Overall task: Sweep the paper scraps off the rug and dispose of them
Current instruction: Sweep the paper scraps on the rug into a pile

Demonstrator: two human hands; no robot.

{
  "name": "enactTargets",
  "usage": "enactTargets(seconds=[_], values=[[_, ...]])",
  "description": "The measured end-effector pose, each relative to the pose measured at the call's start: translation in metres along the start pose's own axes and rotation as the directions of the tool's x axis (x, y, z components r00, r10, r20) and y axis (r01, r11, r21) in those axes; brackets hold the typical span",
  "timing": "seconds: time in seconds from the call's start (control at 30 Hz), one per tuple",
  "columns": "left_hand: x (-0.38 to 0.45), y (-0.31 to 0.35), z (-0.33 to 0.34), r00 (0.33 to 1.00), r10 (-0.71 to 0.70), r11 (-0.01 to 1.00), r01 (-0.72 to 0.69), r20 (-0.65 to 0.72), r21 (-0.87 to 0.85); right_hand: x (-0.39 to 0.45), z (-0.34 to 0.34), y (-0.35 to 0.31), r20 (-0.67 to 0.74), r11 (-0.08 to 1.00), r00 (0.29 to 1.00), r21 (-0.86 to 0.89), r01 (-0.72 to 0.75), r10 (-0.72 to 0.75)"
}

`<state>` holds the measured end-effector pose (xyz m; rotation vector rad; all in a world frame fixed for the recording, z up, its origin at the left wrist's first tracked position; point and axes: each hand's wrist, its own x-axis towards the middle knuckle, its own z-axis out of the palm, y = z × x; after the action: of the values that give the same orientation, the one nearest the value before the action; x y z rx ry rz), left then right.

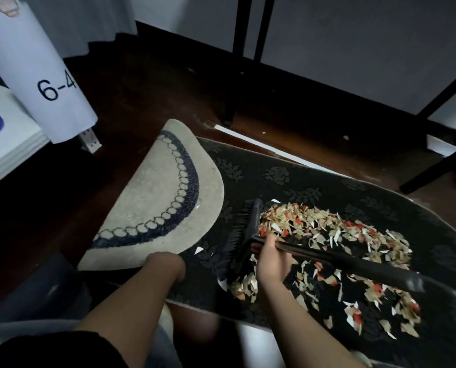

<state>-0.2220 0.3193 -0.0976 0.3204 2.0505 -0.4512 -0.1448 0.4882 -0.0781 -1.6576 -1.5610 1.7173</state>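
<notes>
A dark oval rug (314, 179) with a leaf pattern lies on the floor. Its left end is folded over, showing a pale underside (152, 197) with a dark ring. My left hand (165, 261) grips the edge of that folded flap. Many beige, white and red paper scraps (354, 248) are heaped on the dark rug to the right. My right hand (270, 257) holds the black handle of a hand brush (244, 235), close to its head. The bristles stand on the rug at the left edge of the scrap pile.
A white cylinder marked "6-4" (35, 75) leans at the left beside a white shelf edge (6, 152). Black metal table legs (237, 62) stand behind the rug on the dark wooden floor. A white strip (274, 147) lies along the rug's far edge.
</notes>
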Motion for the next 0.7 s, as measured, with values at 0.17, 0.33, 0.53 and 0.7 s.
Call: enactTargets(seconds=[0.17,0.33,0.53,0.7], values=[[-0.002,0.004,-0.002,1.0,0.0,1.0,0.0,-0.007,-0.012,-0.004,-0.002,-0.015,0.098,0.993,0.995,0.117,0.02,-0.031],[-0.003,0.002,-0.002,0.999,0.026,0.999,-0.025,0.029,-0.029,-0.021,0.036,-0.014,0.402,1.0,0.915,0.006,0.019,-0.02],[-0.009,-0.006,-0.005,0.997,0.013,1.0,-0.011,0.079,-0.023,-0.017,0.054,0.002,0.396,0.981,0.918,-0.18,0.069,0.008],[-0.007,-0.004,-0.002,0.999,-0.006,1.0,0.005,0.04,0.023,-0.016,0.034,0.0,0.161,0.999,0.986,-0.008,-0.05,0.051]])
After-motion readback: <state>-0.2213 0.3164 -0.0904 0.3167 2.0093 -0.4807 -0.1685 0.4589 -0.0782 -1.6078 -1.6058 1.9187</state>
